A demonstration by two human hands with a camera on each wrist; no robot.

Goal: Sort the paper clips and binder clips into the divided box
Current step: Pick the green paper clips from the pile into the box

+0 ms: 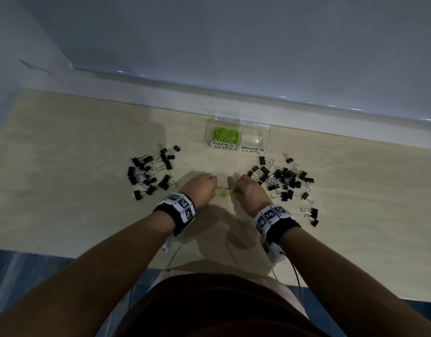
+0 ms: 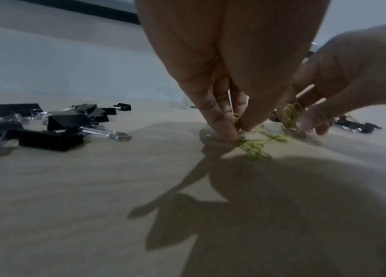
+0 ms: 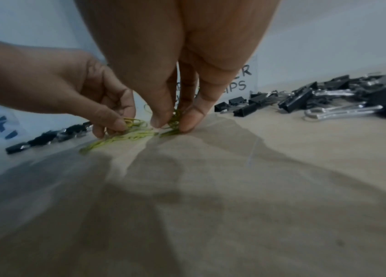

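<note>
A few green paper clips (image 1: 223,191) lie on the table between my two hands. My left hand (image 1: 202,187) pinches some of these green paper clips (image 2: 254,147) against the table with thumb and fingertips. My right hand (image 1: 248,190) pinches more green paper clips (image 3: 174,120) the same way. The clear divided box (image 1: 255,136) stands at the back; its left half, labelled PAPER CLIPS, holds a heap of green clips (image 1: 226,135), and its right half, labelled BINDER CLIPS, looks empty. Black binder clips lie in a left pile (image 1: 151,171) and a right pile (image 1: 284,181).
The wooden table (image 1: 63,190) meets a white ledge and grey wall behind the box. A pair of binder clips (image 1: 311,216) lies apart at the right. Cables hang from my wrist bands over the table's near edge.
</note>
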